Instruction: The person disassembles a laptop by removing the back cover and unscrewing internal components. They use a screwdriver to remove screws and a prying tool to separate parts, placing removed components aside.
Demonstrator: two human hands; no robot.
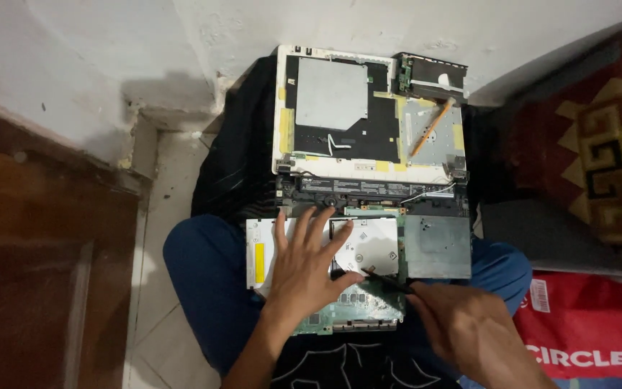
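Right hand (469,331) pinched narrow around a thin dark tool (386,281), probably a small screwdriver or spudger, tip angled up-left and landing just beside the left thumb, right at the lower edge of the silver optical drive (368,245). Left hand (304,266) spread flat and wide, fingers fanned across the top of that drive, pressing down rather than gripping anything. Drive sitting in the opened laptop base (368,202), across the lap, with the green motherboard (354,306) poking out below it and a dull grey metal plate (437,248) to its right. Guessing the drive itself is light, stiff and a bit slick on that bare metal lid, so best held by the long edges, not by the thin faceplate with the yellow sticker (259,263) on the left end. Motherboard definitely the fragile bit: rigid but brittle, packed with tiny parts, so edges only and no prying against it. Thin white cable (426,193) near the hinge looks easy to snag too. Further out, the white lid panel (368,115) propped against the wall (109,65), shielding and yellow tape showing, an orange pencil (432,128) lying on it, a small loose board (432,75) at its top right corner. Patterned cushion (599,158) and red bag (592,331) off to the right, tiled floor (167,216) to the left.
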